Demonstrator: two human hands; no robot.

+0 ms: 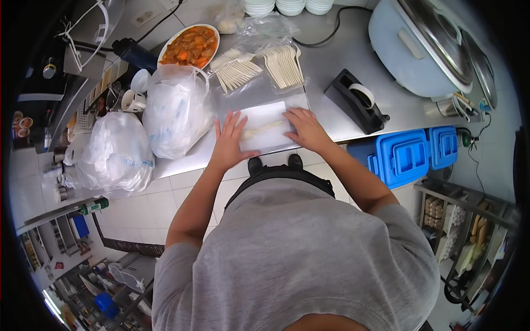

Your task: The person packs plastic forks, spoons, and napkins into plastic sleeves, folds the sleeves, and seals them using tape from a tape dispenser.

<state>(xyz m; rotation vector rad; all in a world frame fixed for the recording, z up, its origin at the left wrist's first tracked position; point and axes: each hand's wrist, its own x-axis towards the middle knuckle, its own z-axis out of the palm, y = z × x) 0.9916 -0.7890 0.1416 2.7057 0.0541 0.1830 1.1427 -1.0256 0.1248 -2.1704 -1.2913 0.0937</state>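
Note:
A white sheet (265, 117) lies flat at the front edge of the steel counter, with pale wooden cutlery (264, 130) on it under what looks like clear plastic. My left hand (227, 140) rests on the sheet's left side, fingers spread. On the right side, my right hand (306, 129) touches the sheet with its fingers apart. Behind the sheet are a bundle of wooden forks (234, 69) and a bundle of wooden spoons (282, 66), both in clear plastic. A black tape dispenser (356, 102) with a roll of tape stands to the right.
Two full white plastic bags (179, 110) stand left, beside a cup (133, 101) and a dark bottle (134, 54). An oval dish of stew (190, 47) sits behind. A large lidded container (408, 55) is at the back right, and blue bins (402, 159) are below the counter.

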